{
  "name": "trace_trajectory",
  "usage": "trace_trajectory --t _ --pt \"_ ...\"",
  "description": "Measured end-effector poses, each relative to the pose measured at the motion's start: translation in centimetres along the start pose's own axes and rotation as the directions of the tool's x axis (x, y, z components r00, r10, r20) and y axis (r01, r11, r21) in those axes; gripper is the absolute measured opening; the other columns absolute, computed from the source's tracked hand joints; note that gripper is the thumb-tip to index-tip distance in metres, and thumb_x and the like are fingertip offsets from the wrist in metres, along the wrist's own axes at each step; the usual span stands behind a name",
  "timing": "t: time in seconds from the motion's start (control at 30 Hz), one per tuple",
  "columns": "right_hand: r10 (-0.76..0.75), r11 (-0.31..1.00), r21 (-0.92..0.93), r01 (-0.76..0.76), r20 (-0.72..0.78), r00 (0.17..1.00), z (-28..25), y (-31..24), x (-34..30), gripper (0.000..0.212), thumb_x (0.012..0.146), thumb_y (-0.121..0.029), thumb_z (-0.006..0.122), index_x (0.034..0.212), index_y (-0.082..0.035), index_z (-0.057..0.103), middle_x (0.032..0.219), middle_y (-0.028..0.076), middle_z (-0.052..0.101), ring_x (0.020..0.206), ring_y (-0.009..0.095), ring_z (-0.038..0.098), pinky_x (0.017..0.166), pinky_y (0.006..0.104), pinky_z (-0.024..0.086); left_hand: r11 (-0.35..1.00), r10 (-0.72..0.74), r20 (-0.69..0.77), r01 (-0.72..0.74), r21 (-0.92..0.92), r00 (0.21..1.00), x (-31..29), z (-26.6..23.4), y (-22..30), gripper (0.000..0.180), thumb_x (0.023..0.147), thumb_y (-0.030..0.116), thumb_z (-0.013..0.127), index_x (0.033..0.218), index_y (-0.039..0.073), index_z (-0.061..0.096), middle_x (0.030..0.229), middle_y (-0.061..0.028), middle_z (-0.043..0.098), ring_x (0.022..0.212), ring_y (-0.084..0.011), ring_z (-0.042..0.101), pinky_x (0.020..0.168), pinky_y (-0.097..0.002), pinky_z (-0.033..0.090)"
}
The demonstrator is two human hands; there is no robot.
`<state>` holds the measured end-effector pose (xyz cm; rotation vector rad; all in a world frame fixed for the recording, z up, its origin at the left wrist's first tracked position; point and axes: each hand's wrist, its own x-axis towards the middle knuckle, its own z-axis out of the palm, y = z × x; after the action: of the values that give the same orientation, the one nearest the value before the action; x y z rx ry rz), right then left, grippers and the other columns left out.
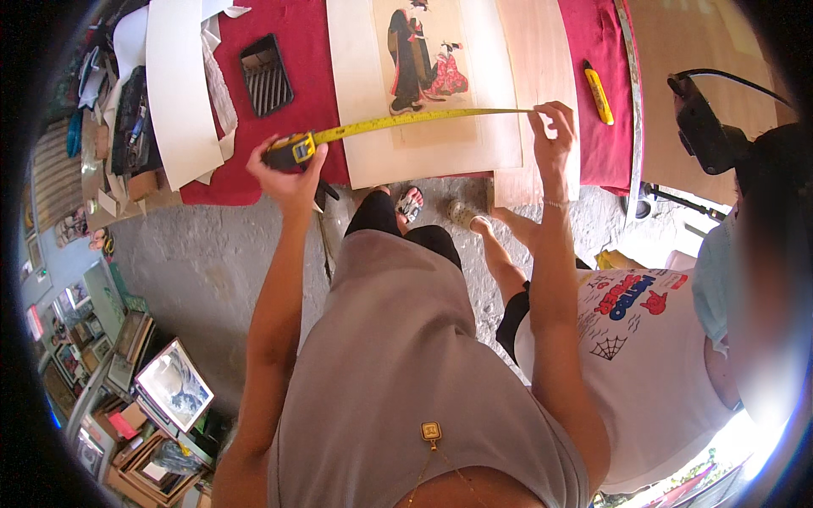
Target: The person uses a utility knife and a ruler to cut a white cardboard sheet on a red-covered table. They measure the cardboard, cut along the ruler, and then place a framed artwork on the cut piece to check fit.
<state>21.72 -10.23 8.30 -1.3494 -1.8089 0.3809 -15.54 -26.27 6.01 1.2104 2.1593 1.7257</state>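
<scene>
The left hand (292, 176) clasps the case of a tape measure (292, 151) at eight o'clock from the two-figure print (411, 63), the yellow blade (406, 118) passing across its lower part to the right hand (554, 135), pinched on the end at four, a yellow cutter (598, 93) lying at three.

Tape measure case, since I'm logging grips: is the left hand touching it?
Touching: the head view shows the left hand holding the tape measure case between thumb and fingers.
</scene>
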Motion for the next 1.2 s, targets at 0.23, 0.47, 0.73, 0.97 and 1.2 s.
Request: trace_trajectory --t 0.23,0.47,0.73,0.97,1.2 --pt "-0.097 0.940 0.342 0.018 0.216 0.972 1.8 -15.2 -2.8 0.025 0.080 0.003 0.069 0.104 -0.004 0.068 0.103 0.010 0.067 0.083 0.014 0.064 0.066 0.0262 0.049 0.932 0.318 0.369 -0.359 0.045 0.873 -2.3 -3.6 8.1 0.070 0.054 0.020 0.095 0.102 0.007 0.046 0.097 -0.0118 0.056 0.080 -0.0177 0.057 0.072 -0.0309 0.048" --pt "0.293 0.078 0.513 -0.855 0.808 0.511 5.2 -21.0 -12.5 0.054 0.100 -0.027 0.049 0.145 -0.003 0.031 0.121 0.010 0.056 0.107 0.014 0.054 0.087 0.0280 0.046 0.977 -0.132 0.224 0.165 -0.136 0.966 -9.6 -1.3 9.3 0.056 0.061 0.023 0.088 0.096 0.006 0.049 0.102 -0.0146 0.055 0.093 -0.0218 0.055 0.081 -0.0336 0.045" --pt "0.097 0.702 0.286 -0.652 0.869 0.486 3.3 -18.6 -8.6 0.054 0.078 -0.018 0.065 0.128 -0.001 0.055 0.113 0.019 0.060 0.101 0.024 0.060 0.088 0.0290 0.046 0.489 -0.440 0.695 0.801 -0.345 0.568 -7.4 -2.3 10.0 0.043 0.082 0.018 0.070 0.117 0.002 0.051 0.106 -0.0055 0.054 0.096 -0.0145 0.052 0.086 -0.0290 0.042" --pt "0.164 0.967 -0.017 -0.256 0.807 0.567 2.2 -18.7 -5.4 0.046 0.067 -0.034 0.073 0.100 -0.003 0.065 0.089 0.020 0.068 0.084 0.038 0.066 0.076 0.0431 0.054 0.385 -0.347 0.923 0.923 -0.024 0.169 -4.4 -1.1 7.0 0.020 0.089 0.009 0.060 0.107 0.002 0.060 0.097 -0.0012 0.059 0.090 -0.0103 0.055 0.079 -0.0242 0.045" --pt "0.344 0.900 -0.429 -0.081 0.581 0.738 -1.5 -4.0 3.1 0.033 0.066 -0.028 0.070 0.095 -0.013 0.075 0.089 0.015 0.071 0.082 0.029 0.069 0.075 0.0396 0.055 0.910 -0.326 0.593 0.415 -0.016 0.736 0.3 2.2 -0.5 0.014 0.086 0.015 0.065 0.092 0.003 0.065 0.074 -0.0011 0.062 0.069 -0.0117 0.058 0.064 -0.0281 0.047"
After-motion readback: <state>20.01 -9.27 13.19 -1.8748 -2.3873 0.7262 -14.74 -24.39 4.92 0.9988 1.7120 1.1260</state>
